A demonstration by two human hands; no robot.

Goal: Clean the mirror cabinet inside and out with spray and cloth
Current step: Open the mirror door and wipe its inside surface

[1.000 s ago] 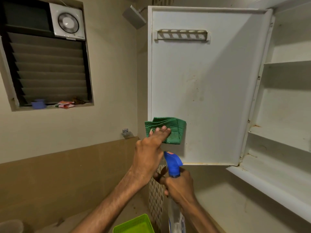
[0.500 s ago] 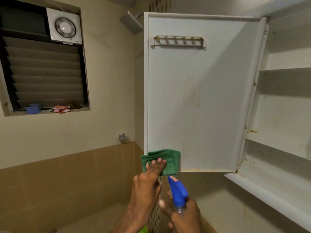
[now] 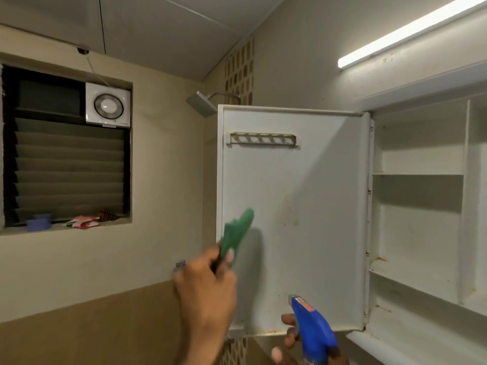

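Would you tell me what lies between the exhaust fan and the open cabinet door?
In the head view, only bare beige wall and the shower head lie between the exhaust fan and the cabinet door.

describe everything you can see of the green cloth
The green cloth is a soft, bunched-up rag, blurred by motion. The left hand grips its lower end, so it sticks up and tilts right in front of the lower left of the open cabinet door, casting a shadow there. Whether it touches the door is unclear.
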